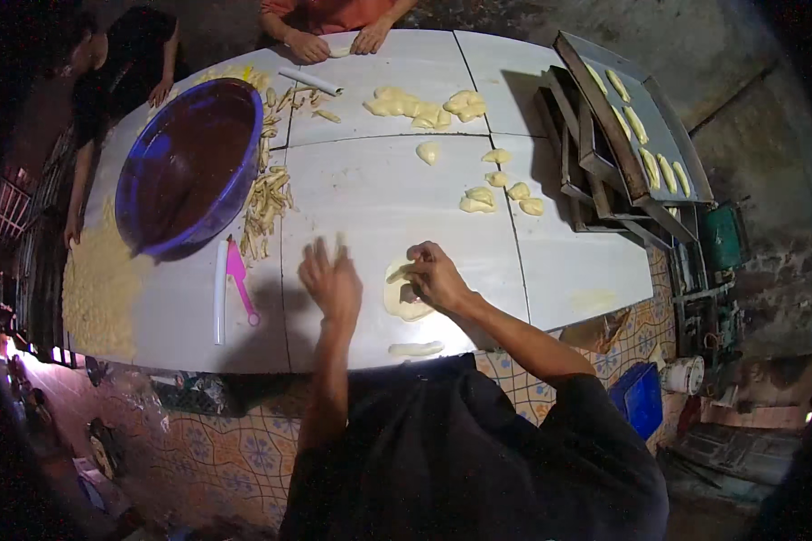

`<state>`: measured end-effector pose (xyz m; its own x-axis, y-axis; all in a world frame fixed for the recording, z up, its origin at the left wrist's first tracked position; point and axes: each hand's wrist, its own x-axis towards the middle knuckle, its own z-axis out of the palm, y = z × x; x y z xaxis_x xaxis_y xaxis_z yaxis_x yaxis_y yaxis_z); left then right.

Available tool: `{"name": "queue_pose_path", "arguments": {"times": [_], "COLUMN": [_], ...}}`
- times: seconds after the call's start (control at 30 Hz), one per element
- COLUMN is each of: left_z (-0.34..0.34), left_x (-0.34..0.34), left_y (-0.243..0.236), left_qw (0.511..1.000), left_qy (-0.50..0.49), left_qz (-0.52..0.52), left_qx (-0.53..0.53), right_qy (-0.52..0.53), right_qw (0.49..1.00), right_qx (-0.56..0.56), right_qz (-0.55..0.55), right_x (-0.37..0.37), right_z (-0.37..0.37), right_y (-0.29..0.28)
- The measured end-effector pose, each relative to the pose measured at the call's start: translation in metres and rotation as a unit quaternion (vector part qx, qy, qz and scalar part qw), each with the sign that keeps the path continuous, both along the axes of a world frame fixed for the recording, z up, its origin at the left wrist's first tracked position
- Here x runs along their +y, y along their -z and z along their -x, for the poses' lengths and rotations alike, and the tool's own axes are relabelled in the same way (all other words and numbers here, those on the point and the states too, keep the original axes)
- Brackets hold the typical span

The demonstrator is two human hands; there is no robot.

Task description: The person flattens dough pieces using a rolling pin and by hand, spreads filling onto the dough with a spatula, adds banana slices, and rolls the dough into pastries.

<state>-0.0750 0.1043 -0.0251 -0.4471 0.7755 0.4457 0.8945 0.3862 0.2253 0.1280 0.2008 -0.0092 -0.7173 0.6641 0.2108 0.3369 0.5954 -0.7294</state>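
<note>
My left hand (332,281) is raised over the white tabletop, its fingers apart and slightly blurred, with nothing seen in them. My right hand (437,279) is over a flattened piece of dough (410,309), fingers drawn together; whatever is between them is too small to make out. A dab of dark brown filling (408,293) shows on that dough, partly behind the hand. Nearer to me lies a rolled dough strip (416,349). To the left of my left hand are a white rolling pin (220,293) and a pink spatula-like tool (238,278).
A large purple basin (254,135) of brown filling stands at left, beside light-brown strips (266,198). Dough lumps (478,200) lie at centre right. Stacked trays (686,135) at right hold shaped dough. Across the table, a person's hands (309,47) work dough; another person (122,81) stands left.
</note>
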Motion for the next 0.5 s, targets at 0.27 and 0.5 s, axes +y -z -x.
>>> {"name": "queue_pose_path", "arguments": {"times": [0.27,0.5], "left_z": [-0.052,-0.049], "left_x": [-0.015,-0.022], "left_y": [-0.004,0.003], "left_qw": [0.953,0.948], "left_qy": [0.237,0.234], "left_qz": [-0.003,-0.001], "left_qx": [-0.190,-0.213], "right_qy": [-0.075,-0.109], "right_qw": [0.997,0.992], "right_qx": [-0.023,-0.064], "right_qz": [-0.022,0.025], "right_x": [0.006,0.001], "right_z": [-0.014,-0.026], "right_y": [-0.003,-0.014]}}
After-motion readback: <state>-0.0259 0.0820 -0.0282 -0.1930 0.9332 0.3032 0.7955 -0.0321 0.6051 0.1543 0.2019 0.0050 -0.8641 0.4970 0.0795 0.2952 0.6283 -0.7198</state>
